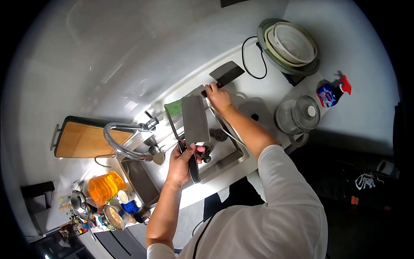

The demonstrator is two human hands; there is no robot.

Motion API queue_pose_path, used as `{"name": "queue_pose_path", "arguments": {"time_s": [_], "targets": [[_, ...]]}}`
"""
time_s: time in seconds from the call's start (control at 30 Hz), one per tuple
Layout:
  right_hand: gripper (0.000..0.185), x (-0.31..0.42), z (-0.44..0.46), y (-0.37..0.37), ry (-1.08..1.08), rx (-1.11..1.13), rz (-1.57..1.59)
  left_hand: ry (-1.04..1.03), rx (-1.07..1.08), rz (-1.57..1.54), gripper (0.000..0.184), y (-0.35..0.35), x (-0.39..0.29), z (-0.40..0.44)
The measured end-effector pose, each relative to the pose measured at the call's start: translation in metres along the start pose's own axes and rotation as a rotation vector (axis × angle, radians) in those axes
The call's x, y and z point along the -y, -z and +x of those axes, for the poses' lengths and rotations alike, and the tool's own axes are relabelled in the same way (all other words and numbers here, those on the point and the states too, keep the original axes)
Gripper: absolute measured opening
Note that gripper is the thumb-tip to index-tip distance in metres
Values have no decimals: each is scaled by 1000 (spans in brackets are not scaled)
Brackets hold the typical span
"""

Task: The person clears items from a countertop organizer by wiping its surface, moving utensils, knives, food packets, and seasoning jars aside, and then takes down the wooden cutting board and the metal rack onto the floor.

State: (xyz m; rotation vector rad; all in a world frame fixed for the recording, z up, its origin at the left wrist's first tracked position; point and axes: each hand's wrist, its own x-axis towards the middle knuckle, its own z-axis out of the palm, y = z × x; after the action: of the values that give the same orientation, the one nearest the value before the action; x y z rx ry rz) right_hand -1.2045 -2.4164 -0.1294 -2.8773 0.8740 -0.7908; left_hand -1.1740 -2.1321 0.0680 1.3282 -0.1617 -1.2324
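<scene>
My left hand is closed round the black handle of a broad-bladed cleaver, held above the sink with its blade pointing up the view. Beside that blade, a second, narrow blade also runs down to my left hand; its handle is mostly hidden. My right hand grips the dark handle of another cleaver, whose wide blade lies at or just over the counter behind the sink. A green and grey scouring pad or cloth shows behind the blades. A dark scrubber is in the sink.
A chrome faucet arches over the sink's left part. Wooden cutting board leans at left, near an orange-liquid bottle. To the right stand a glass jug, stacked colanders and a spray bottle.
</scene>
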Motion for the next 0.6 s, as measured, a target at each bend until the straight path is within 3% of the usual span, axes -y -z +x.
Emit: {"name": "queue_pose_path", "arguments": {"time_s": [0.17, 0.37, 0.6], "targets": [[15, -1, 21, -11, -113, 125, 14, -5, -20, -22, 21, -1, -3, 3], [17, -2, 31, -19, -204, 353, 129, 17, -52, -33, 23, -3, -6, 22], [21, -13, 24, -37, -172, 442, 192, 7, -42, -61, 24, -12, -10, 54]]}}
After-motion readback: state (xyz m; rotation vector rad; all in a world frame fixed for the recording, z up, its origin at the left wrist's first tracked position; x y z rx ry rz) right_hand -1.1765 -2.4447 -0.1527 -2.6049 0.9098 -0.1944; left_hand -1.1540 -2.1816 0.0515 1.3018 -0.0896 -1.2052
